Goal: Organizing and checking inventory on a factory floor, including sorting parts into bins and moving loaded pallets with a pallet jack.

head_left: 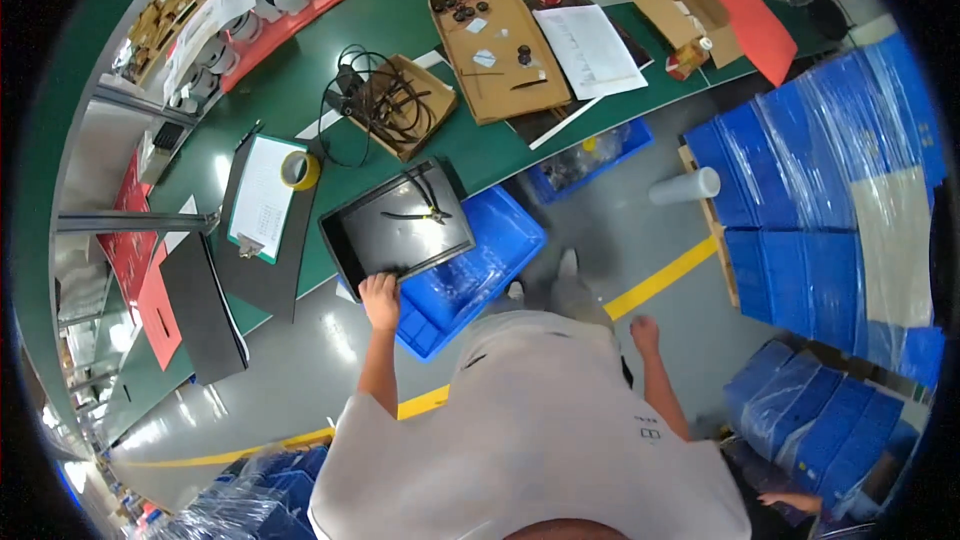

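Note:
My left hand (380, 300) is closed over the near rim of a black tray (365, 225), its fingers curled onto the edge. A pair of pliers (433, 213) with dark handles lies in the tray. The tray juts past the green table's edge, above a blue crate (420, 318) that holds clear plastic. Away from the table, my right hand (645, 332) hangs low at my right side, near nothing I can see it touch. Its fingers are mostly hidden from above.
On the green table (285, 90) are a cardboard tray of small black parts (490, 90), a box of black cables (440, 105), a clipboard (262, 190) and yellow tape (300, 171). Wrapped blue crates (790, 170) stand right. Another person's hand (785, 500) shows lower right.

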`<state>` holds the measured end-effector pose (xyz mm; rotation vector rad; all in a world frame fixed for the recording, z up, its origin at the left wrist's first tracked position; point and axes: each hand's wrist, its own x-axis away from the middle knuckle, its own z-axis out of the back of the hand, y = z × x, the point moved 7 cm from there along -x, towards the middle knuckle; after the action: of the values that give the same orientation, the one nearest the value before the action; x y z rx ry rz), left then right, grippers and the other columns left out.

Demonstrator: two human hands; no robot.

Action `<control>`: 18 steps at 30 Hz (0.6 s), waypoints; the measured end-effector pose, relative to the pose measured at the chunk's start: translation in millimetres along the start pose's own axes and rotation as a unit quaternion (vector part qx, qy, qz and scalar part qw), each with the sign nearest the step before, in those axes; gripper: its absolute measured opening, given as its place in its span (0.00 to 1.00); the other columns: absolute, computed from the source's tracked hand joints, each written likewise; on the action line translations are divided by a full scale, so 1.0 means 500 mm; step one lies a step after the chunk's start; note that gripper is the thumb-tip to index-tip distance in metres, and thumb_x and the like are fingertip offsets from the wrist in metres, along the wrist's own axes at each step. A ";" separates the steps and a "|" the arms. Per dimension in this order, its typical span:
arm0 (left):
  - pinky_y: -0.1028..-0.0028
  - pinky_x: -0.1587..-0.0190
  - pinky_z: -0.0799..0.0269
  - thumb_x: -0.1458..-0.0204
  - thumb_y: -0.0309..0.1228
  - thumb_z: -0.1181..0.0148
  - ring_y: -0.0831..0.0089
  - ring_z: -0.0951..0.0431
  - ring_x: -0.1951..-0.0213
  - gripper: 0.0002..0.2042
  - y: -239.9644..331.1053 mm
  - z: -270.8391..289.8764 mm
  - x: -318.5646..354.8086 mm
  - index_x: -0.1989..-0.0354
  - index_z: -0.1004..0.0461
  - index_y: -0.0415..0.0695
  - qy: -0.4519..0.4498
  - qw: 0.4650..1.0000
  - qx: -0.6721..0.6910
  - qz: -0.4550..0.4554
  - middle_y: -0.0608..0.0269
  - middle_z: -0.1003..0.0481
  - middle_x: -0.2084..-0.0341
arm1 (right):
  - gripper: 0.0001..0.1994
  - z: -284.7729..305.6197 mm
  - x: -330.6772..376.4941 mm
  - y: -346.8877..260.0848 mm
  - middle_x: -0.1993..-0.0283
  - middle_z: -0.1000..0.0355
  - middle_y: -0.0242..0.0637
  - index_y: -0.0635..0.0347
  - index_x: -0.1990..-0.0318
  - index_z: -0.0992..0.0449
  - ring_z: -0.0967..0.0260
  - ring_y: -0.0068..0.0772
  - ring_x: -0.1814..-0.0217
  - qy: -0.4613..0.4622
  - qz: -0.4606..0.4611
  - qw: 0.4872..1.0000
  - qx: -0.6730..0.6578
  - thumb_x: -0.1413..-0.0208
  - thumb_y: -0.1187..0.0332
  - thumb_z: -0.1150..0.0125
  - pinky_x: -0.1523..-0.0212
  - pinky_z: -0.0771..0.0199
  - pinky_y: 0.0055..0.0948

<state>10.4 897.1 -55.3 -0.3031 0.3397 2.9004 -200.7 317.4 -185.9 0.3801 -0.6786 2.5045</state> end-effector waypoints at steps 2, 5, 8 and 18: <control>0.63 0.52 0.43 0.64 0.30 0.41 0.63 0.33 0.58 0.11 -0.009 0.023 -0.019 0.68 0.28 0.46 -0.022 0.997 -0.019 0.071 0.62 0.29 0.68 | 0.16 0.057 -0.145 -0.092 0.77 0.30 0.48 0.64 0.74 0.27 0.31 0.49 0.71 0.053 0.044 0.996 -0.055 0.49 0.59 0.53 0.71 0.36 0.42; 0.62 0.47 0.46 0.64 0.31 0.40 0.61 0.35 0.53 0.17 0.019 0.050 -0.059 0.61 0.29 0.46 0.013 0.983 -0.083 0.164 0.59 0.30 0.63 | 0.15 0.184 -0.314 -0.402 0.71 0.28 0.44 0.65 0.65 0.28 0.30 0.37 0.67 0.012 0.065 0.978 -0.197 0.46 0.60 0.50 0.65 0.33 0.30; 0.59 0.45 0.48 0.62 0.31 0.41 0.57 0.37 0.50 0.24 0.075 0.063 -0.081 0.52 0.34 0.45 0.092 0.933 -0.166 0.305 0.51 0.33 0.58 | 0.12 0.274 -0.466 -0.669 0.66 0.28 0.44 0.64 0.60 0.29 0.30 0.36 0.64 0.100 0.269 0.921 -0.263 0.46 0.65 0.48 0.62 0.33 0.27; 0.67 0.73 0.25 0.48 0.33 0.50 0.61 0.27 0.73 0.22 0.237 -0.189 -0.059 0.47 0.49 0.45 0.276 0.366 0.615 0.641 0.54 0.35 0.62 | 0.12 0.143 -0.672 -1.093 0.70 0.27 0.47 0.60 0.70 0.23 0.28 0.48 0.66 -0.102 0.464 0.822 0.315 0.53 0.63 0.50 0.66 0.29 0.43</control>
<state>28.7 755.4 -114.4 -0.9012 3.8779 1.7094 384.2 549.6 -43.1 0.6757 -0.0242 3.6609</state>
